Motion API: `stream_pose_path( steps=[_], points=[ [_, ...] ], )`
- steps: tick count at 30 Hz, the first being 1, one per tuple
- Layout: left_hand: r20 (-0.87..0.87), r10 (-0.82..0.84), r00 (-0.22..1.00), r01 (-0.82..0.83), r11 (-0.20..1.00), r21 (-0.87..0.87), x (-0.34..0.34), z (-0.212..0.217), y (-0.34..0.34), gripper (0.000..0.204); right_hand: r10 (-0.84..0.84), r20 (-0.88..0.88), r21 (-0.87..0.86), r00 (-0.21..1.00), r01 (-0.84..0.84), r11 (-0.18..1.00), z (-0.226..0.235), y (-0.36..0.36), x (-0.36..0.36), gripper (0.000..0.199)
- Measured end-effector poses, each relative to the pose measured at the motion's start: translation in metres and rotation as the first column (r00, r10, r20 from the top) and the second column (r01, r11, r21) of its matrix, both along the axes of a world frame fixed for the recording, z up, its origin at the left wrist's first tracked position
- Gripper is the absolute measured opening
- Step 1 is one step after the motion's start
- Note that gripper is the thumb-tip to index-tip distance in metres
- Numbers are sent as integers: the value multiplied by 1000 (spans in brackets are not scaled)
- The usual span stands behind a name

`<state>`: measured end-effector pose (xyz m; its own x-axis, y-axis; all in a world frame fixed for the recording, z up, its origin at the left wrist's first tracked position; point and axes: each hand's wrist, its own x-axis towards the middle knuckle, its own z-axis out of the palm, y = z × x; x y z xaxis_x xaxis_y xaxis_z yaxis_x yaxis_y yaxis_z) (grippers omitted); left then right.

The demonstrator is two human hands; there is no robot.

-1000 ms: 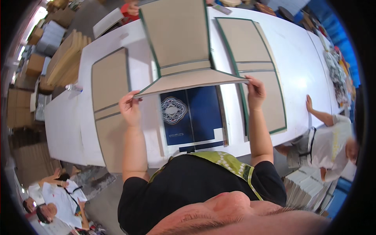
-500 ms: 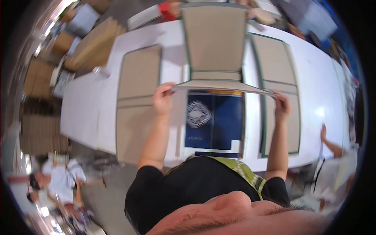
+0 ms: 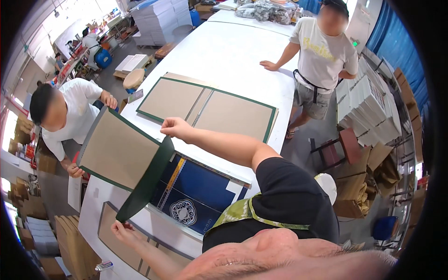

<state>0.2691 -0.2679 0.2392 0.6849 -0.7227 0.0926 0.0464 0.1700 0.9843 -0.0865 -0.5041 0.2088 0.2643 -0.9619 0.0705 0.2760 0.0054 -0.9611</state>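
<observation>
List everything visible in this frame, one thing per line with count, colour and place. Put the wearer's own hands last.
Folding cover board: one, tan inside with dark green edging, held up over the table's near-left part.
Blue book: one, dark blue with a white round emblem, flat on the table under the held board.
Open cover board: one, tan with green border, flat at mid table.
Third cover board: one, tan, at the table's near-left end, partly hidden.
Table: one, white, long.
Co-workers: two, pale shirts; one bending at the table's left side, one standing at its right.
White stacks: several, far right.
Left hand: pinches the board's lower corner.
Right hand: grips its upper edge.
</observation>
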Motion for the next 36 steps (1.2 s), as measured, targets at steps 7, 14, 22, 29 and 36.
stream_pose_path(
  steps=[7, 14, 22, 29, 36],
  points=[
    [-90, 76, 993, -76, 997, -6, 6, 8, -30, 8, -402, -565, -798, 721, -354, 488, 65, 57, 56, 18],
    [-72, 160, 985, -160, 987, 4, -3, 18, -44, 21, -360, -249, -967, 899, -253, 38, 26, 64, 147, 30],
    [741, 107, 663, -113, 993, -41, 16, -3, -60, 19, -475, -332, -938, 815, -231, 259, 35, 54, 182, 15],
    [597, -85, 797, 37, 995, 92, 22, 17, -50, 9, -491, -291, -952, 821, -199, 231, 52, 60, 191, 13],
    [988, 139, 67, -309, 944, -112, -5, 54, -47, 23, -552, -292, -953, 781, -189, 237, 48, 62, 195, 14]
  ],
)
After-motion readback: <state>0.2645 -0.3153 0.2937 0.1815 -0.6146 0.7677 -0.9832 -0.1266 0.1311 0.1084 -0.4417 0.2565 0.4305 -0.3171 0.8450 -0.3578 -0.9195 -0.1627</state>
